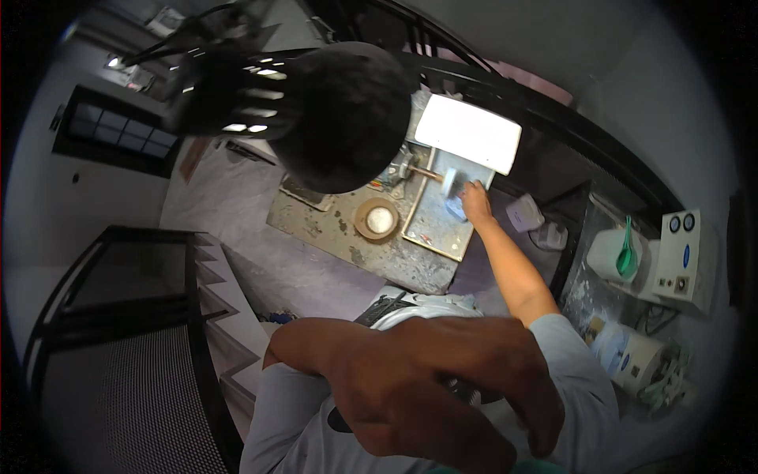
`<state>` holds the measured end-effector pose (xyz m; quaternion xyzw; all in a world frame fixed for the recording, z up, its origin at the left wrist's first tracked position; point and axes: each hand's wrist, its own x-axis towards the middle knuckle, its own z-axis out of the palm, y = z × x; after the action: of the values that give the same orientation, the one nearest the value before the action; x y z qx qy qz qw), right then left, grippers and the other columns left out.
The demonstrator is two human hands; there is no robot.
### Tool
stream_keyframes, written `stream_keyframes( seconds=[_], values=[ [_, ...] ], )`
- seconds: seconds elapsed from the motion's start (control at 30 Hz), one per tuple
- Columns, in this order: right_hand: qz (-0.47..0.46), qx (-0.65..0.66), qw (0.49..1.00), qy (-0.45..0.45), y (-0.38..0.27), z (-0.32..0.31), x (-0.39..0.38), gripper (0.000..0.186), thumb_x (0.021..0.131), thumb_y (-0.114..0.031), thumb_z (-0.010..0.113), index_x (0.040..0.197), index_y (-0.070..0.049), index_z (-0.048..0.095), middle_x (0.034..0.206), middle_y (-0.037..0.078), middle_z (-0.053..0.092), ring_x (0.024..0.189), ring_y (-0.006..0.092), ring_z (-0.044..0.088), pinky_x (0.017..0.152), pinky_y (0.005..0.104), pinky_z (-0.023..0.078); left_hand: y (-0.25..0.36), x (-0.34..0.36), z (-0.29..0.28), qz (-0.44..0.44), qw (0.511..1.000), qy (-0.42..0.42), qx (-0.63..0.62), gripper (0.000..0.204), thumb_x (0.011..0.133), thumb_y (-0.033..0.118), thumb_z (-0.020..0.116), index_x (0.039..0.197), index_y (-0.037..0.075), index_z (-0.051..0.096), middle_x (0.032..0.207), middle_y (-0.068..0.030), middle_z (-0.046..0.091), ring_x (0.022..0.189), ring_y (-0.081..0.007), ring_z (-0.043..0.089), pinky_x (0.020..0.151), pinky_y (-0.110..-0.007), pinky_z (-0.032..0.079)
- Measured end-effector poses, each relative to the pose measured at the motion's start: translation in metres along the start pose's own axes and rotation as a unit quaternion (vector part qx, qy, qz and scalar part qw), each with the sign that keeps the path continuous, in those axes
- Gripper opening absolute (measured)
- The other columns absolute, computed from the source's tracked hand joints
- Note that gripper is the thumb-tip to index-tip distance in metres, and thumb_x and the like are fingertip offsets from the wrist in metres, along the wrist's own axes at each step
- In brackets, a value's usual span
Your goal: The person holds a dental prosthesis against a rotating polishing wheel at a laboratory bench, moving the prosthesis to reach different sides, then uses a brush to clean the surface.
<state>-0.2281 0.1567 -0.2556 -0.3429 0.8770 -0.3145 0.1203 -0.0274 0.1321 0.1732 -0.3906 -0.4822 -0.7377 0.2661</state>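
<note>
My left hand (442, 379) hovers at lower centre, fingers parted, while my right hand (476, 201), its grip indiscernible, sits just beside the white wheel (448, 183) above centre, over a shallow tray (430, 229) whose rim presumably contains debris.

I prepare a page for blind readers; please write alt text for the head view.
The person's right hand is beside a white wheel on a shaft, over a shallow tray. The left hand, curled and close to the camera, fills the lower foreground. A black lamp head partly hides the stained workbench, where a round brown bowl stands.
</note>
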Motion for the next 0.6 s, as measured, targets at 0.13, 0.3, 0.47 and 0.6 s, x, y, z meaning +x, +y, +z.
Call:
stream_keyframes(
  seconds=[0.13,0.3,0.47,0.6],
  values=[
    [-0.021,0.042,0.999,0.019,-0.005,0.001,0.000,0.009,0.074,-0.003,0.062,0.081,0.002,0.058,0.087,0.021,0.055,0.080,0.0391,0.057,0.070,0.0434,0.047,0.034,-0.005,0.013,0.029,0.998,-0.035,0.033,0.025,0.092,0.018,0.049,0.089,-0.004,0.061,0.092,-0.0242,0.060,0.072,-0.0280,0.060,0.063,-0.036,0.049],
    [-0.159,-0.072,0.985,0.001,0.009,-0.002,0.009,0.017,0.076,-0.014,0.061,0.078,0.003,0.058,0.077,0.020,0.056,0.084,0.0375,0.055,0.075,0.0438,0.044,0.065,-0.028,0.023,-0.060,0.995,-0.030,0.073,0.018,0.088,0.015,0.053,0.093,-0.002,0.055,0.094,-0.0246,0.057,0.086,-0.0365,0.058,0.068,-0.042,0.048],
    [-0.118,-0.075,0.990,0.028,0.041,0.012,0.017,0.020,0.077,-0.012,0.060,0.092,0.002,0.062,0.089,0.024,0.059,0.086,0.0366,0.057,0.079,0.0434,0.045,0.083,-0.027,0.004,-0.162,0.946,-0.227,0.167,0.020,0.085,0.021,0.057,0.094,0.003,0.056,0.104,-0.0208,0.053,0.094,-0.0347,0.054,0.078,-0.041,0.044],
    [-0.110,-0.052,0.992,-0.038,0.029,-0.002,0.020,0.005,0.072,0.003,0.055,0.074,0.003,0.060,0.080,0.021,0.056,0.074,0.0345,0.058,0.069,0.0414,0.047,0.079,-0.048,0.018,-0.177,0.946,-0.187,0.199,0.023,0.079,0.015,0.064,0.098,0.004,0.057,0.104,-0.0185,0.053,0.097,-0.0344,0.053,0.083,-0.041,0.043]
  ],
)
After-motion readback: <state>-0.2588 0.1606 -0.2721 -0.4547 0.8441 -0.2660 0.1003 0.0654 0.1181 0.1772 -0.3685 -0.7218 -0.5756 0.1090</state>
